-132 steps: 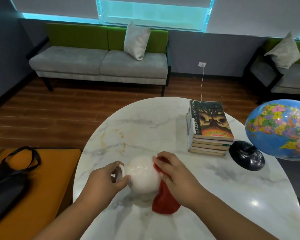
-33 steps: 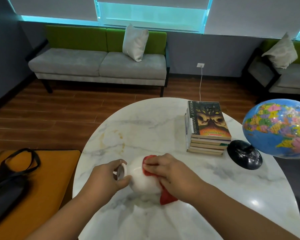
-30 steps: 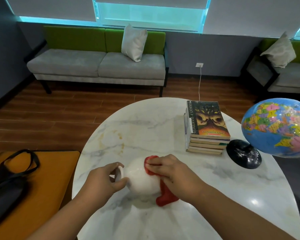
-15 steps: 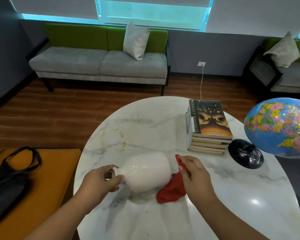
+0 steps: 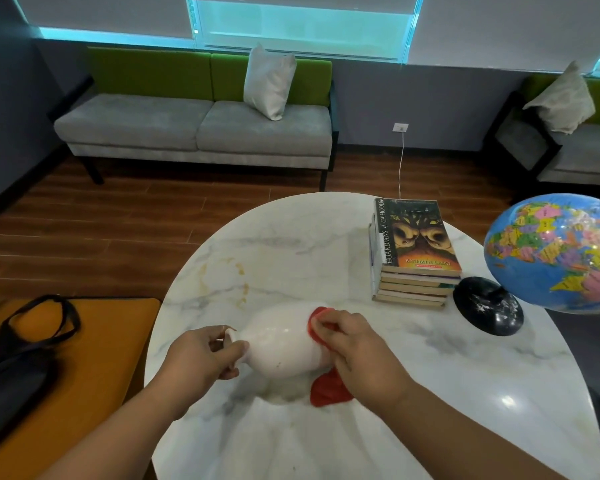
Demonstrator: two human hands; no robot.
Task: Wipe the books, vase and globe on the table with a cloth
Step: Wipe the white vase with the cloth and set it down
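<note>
The left hand (image 5: 201, 355) has its fingers curled round the neck of the white vase (image 5: 281, 344), held sideways over the near part of the marble table (image 5: 291, 244), while the right hand (image 5: 354, 348), fingers bent, clutches the red cloth (image 5: 328, 389) against the vase's body, the books (image 5: 416, 261) and globe (image 5: 555, 251) standing off to the right

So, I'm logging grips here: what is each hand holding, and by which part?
The left hand grips the white vase by its neck; the right hand holds the bunched red cloth against the vase's wide end.
</note>
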